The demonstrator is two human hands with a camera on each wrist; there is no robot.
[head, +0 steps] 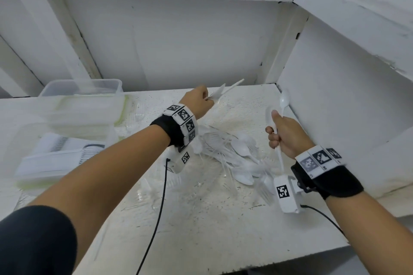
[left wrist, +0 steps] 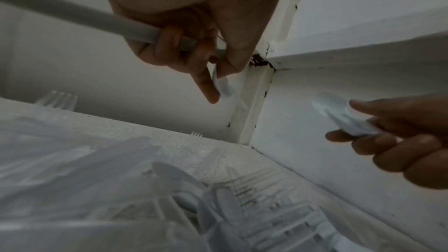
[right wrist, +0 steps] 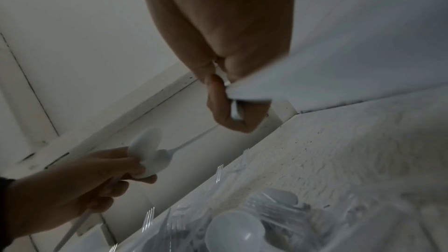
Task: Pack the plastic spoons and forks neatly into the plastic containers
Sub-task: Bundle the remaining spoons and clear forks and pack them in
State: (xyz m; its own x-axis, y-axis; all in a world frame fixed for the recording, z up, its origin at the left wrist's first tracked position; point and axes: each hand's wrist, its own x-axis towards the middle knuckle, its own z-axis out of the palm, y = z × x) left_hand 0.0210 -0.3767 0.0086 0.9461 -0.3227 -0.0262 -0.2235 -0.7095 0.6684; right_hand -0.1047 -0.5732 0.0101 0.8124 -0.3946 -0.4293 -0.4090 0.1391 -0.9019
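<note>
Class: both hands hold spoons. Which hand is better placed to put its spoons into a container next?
Probably the left hand: the containers sit on the table's left side, nearer it. The right hand holds spoons by the right wall.

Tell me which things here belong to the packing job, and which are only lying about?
Job: spoons in left hand; spoons in right hand; cutlery pile; plastic containers.
Only there: shelf; wrist cables.
</note>
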